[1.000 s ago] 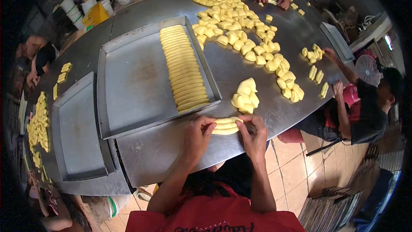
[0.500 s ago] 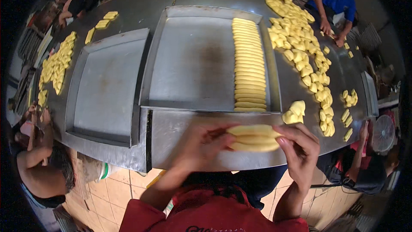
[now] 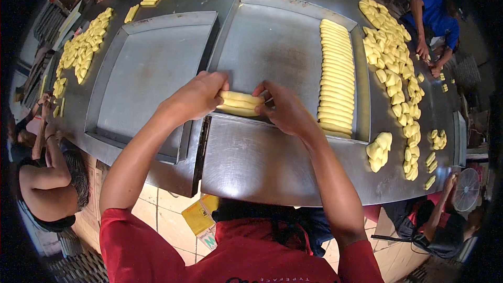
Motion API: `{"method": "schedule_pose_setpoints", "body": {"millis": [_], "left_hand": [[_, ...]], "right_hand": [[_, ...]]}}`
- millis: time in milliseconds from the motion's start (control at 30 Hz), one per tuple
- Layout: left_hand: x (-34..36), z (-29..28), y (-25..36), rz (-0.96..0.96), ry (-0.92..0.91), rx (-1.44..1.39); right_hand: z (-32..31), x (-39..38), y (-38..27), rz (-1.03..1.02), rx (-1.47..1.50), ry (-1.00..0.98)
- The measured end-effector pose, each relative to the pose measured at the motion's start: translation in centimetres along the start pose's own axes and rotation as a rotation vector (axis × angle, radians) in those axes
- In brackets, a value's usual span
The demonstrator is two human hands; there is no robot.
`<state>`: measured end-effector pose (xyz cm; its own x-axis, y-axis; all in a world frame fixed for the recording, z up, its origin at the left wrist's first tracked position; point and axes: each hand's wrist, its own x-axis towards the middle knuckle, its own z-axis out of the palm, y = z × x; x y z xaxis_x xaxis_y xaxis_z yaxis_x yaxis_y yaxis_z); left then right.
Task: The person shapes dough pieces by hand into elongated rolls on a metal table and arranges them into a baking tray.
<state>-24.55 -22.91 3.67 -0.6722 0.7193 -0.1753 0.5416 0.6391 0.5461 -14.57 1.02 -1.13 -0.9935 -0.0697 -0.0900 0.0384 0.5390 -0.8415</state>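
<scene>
Between my two hands is a short set of two or three yellow dough rolls (image 3: 240, 103), lying side by side. My left hand (image 3: 196, 96) is closed on their left ends and my right hand (image 3: 284, 109) pinches the right ends. They are low over the near left corner of the large metal tray (image 3: 280, 42); whether they touch its bottom I cannot tell. Along the right side of that tray runs a tight column of similar dough rolls (image 3: 336, 76). Just outside the tray's near right corner sits a small clump of dough (image 3: 378, 152).
A second metal tray (image 3: 149, 73) stands to the left. Heaps of dough pieces lie at the right (image 3: 390, 57) and far left (image 3: 86, 44) of the steel table (image 3: 257, 165). A co-worker in blue (image 3: 440, 21) handles dough at the far right; other people sit around the table.
Both hands have moved forward and left with the dough rolls, from above the table's near edge to the large tray's near left corner. The view has also shifted.
</scene>
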Motion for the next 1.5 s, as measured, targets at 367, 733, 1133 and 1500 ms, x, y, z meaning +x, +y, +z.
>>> {"method": "schedule_pose_setpoints", "body": {"millis": [367,733,1133,1500], "left_hand": [[1.5,3.3,-1.4,0.191,0.108,0.349],[1.4,0.2,0.6,-0.022,-0.264,0.226],[3.6,4.3,6.0,0.015,-0.223,-0.129],[3.0,5.8,12.3,0.018,0.167,-0.133]], "right_hand": [[-1.0,0.1,1.1,-0.239,-0.386,-0.009],[-1.0,-0.3,4.5,-0.166,-0.026,-0.111],[-5.3,-14.2,1.5,-0.249,0.109,0.38],[-10.8,-28.9,9.1,0.256,-0.515,0.946]]}}
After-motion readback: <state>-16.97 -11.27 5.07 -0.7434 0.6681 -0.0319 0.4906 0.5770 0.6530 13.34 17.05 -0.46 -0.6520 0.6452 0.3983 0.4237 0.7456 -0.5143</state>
